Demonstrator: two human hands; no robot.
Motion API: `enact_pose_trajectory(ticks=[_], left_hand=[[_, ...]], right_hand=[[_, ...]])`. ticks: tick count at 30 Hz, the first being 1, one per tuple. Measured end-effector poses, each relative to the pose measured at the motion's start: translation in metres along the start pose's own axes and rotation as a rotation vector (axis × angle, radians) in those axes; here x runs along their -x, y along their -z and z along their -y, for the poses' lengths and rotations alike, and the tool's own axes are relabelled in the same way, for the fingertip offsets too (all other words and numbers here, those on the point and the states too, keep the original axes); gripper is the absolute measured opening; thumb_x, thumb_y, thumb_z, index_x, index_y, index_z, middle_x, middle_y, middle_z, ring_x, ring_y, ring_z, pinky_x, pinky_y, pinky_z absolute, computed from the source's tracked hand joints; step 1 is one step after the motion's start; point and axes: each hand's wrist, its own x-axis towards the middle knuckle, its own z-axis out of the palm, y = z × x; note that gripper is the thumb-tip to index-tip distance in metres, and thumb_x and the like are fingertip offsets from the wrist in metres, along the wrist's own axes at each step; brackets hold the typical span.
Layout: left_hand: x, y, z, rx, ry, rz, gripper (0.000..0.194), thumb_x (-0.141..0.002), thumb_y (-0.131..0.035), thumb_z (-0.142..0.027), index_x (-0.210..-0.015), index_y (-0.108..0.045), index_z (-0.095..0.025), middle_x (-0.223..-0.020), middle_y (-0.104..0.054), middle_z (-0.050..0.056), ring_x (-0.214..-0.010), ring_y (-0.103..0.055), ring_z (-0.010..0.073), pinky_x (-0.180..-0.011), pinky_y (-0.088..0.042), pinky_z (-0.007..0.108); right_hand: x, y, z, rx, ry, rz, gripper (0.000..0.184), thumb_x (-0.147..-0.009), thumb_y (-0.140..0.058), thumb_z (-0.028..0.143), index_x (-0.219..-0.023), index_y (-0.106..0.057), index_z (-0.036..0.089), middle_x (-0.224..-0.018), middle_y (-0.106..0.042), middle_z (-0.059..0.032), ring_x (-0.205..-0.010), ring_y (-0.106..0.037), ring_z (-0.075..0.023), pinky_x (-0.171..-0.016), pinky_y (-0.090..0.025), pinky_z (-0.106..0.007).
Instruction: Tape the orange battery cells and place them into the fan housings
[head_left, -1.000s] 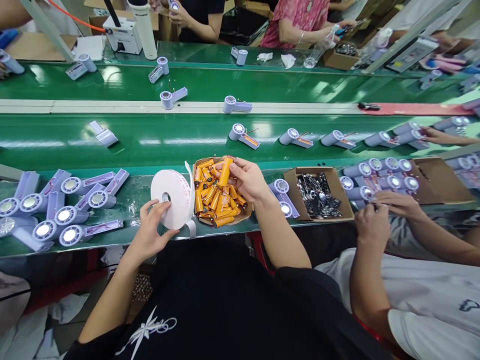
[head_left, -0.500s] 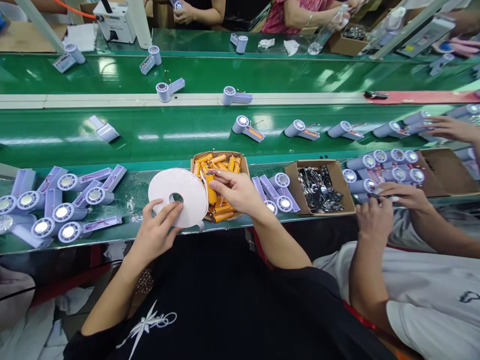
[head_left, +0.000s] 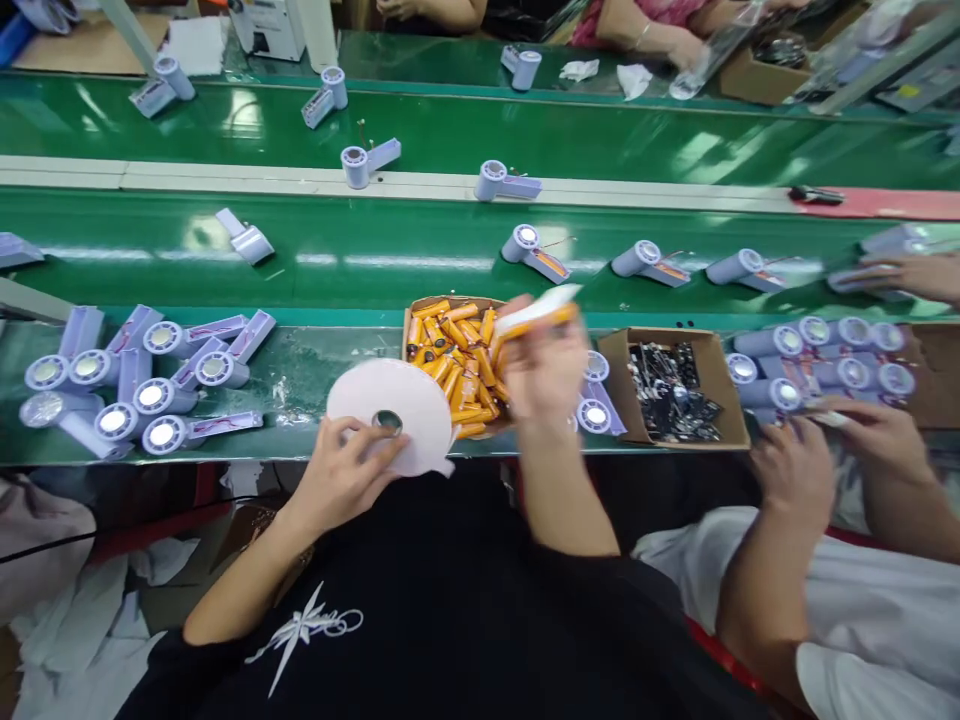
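Note:
My left hand (head_left: 349, 462) grips a wide white tape roll (head_left: 424, 395), fingers over its face by the core hole. A short loose tail of tape hangs at the roll's lower right edge. My right hand (head_left: 547, 375), blurred by motion, holds an orange cylindrical battery (head_left: 564, 314) with a white tape strip (head_left: 536, 308) along it. Just left of that hand is a cardboard box (head_left: 407, 328) full of loose orange batteries (head_left: 461, 365). Lilac fan-like housings (head_left: 595, 415) lie beyond the box on the right, partly hidden by my right hand.
Several lilac housings (head_left: 154, 395) cluster at the bench's left. A green conveyor (head_left: 375, 285) runs behind, carrying more housings. To the right stands a box of small black parts (head_left: 739, 425). A co-worker's hands (head_left: 795, 465) work close by on the right; other people sit across.
My right hand has risen from the battery box to the right, carrying the battery with a tape strip now on it. The roll stays in my left hand. The whole view has shifted slightly.

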Motion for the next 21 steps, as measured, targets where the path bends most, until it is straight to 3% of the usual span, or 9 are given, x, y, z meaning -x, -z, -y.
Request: enact_pose_trajectory(ticks=[3,6,8,10,12,13,15,18,21], left_hand=[[0.017,0.011,0.038,0.014,0.139,0.188,0.063,-0.089,-0.088,-0.044,-0.149,-0.072,-0.037,-0.146,-0.076,0.007,-0.146,-0.052,0.0430,-0.125,-0.045,0.066],[0.004,0.026,0.088,0.030,0.275,0.266,0.062,-0.088,-0.086,-0.060,-0.143,-0.076,-0.035,-0.148,-0.075,0.006,-0.156,-0.044,0.0438,-0.131,-0.038,0.067],[-0.033,0.035,0.119,0.018,0.331,0.205,0.052,-0.100,-0.070,-0.063,-0.140,-0.077,-0.030,-0.147,-0.075,0.008,-0.151,-0.052,0.0382,-0.131,-0.039,0.060],[-0.090,0.043,0.150,-0.085,0.451,0.070,0.055,-0.108,-0.055,-0.058,-0.148,-0.071,-0.024,-0.150,-0.072,0.013,-0.143,-0.059,0.0349,-0.127,-0.044,0.054],[-0.152,0.050,0.183,-0.286,0.641,-0.026,0.069,-0.106,-0.057,-0.058,-0.164,-0.055,-0.023,-0.163,-0.060,0.020,-0.147,-0.055,0.0408,-0.123,-0.045,0.058],[-0.180,0.054,0.200,-0.372,0.729,-0.017,0.083,-0.102,-0.063,-0.062,-0.171,-0.045,-0.022,-0.169,-0.052,0.024,-0.152,-0.050,0.0446,-0.122,-0.045,0.060],[-0.223,0.061,0.232,-0.465,0.852,0.136,0.098,-0.094,-0.070,-0.067,-0.172,-0.040,-0.015,-0.172,-0.044,0.031,-0.155,-0.045,0.0508,-0.121,-0.043,0.063],[-0.248,0.071,0.260,-0.453,0.846,0.333,0.092,-0.088,-0.074,-0.064,-0.158,-0.056,-0.007,-0.157,-0.059,0.034,-0.145,-0.057,0.0502,-0.117,-0.048,0.058],[-0.246,0.069,0.257,-0.376,0.664,0.385,0.081,-0.088,-0.071,-0.063,-0.155,-0.060,-0.019,-0.142,-0.074,0.020,-0.130,-0.070,0.0379,-0.110,-0.053,0.044]], right_hand=[[-0.032,0.035,0.014,-0.085,0.199,-0.244,0.055,-0.089,-0.086,0.062,-0.128,-0.063,0.029,-0.128,-0.078,-0.0092,-0.118,-0.082,-0.0250,-0.096,-0.071,-0.040],[-0.018,0.050,0.010,-0.239,0.064,-0.188,0.069,-0.068,-0.108,0.043,-0.121,-0.066,0.026,-0.104,-0.083,-0.0020,-0.096,-0.085,-0.0215,-0.083,-0.072,-0.033],[0.003,0.049,0.001,-0.251,-0.031,-0.146,0.069,-0.065,-0.110,0.037,-0.117,-0.068,0.023,-0.096,-0.084,-0.0020,-0.088,-0.086,-0.0223,-0.079,-0.073,-0.033],[0.019,0.043,-0.008,-0.250,-0.068,-0.140,0.067,-0.067,-0.110,0.037,-0.117,-0.068,0.022,-0.095,-0.086,-0.0035,-0.088,-0.087,-0.0243,-0.080,-0.073,-0.036],[0.025,0.038,-0.012,-0.252,-0.078,-0.132,0.068,-0.068,-0.109,0.038,-0.119,-0.068,0.023,-0.096,-0.087,-0.0046,-0.092,-0.088,-0.0267,-0.085,-0.074,-0.042],[0.026,0.037,-0.012,-0.247,-0.080,-0.126,0.068,-0.069,-0.109,0.038,-0.120,-0.068,0.023,-0.096,-0.087,-0.0051,-0.093,-0.088,-0.0278,-0.088,-0.074,-0.045],[0.026,0.043,-0.010,-0.223,-0.078,-0.116,0.066,-0.070,-0.108,0.036,-0.121,-0.068,0.023,-0.097,-0.088,-0.0061,-0.096,-0.088,-0.0300,-0.094,-0.072,-0.053],[0.030,0.068,-0.011,-0.161,-0.078,-0.129,0.063,-0.072,-0.106,0.032,-0.122,-0.068,0.022,-0.097,-0.088,-0.0064,-0.095,-0.088,-0.0319,-0.099,-0.070,-0.061],[0.034,0.096,-0.021,-0.118,-0.162,-0.146,0.061,-0.074,-0.105,0.034,-0.121,-0.068,0.023,-0.092,-0.087,-0.0053,-0.088,-0.089,-0.0316,-0.099,-0.070,-0.060]])
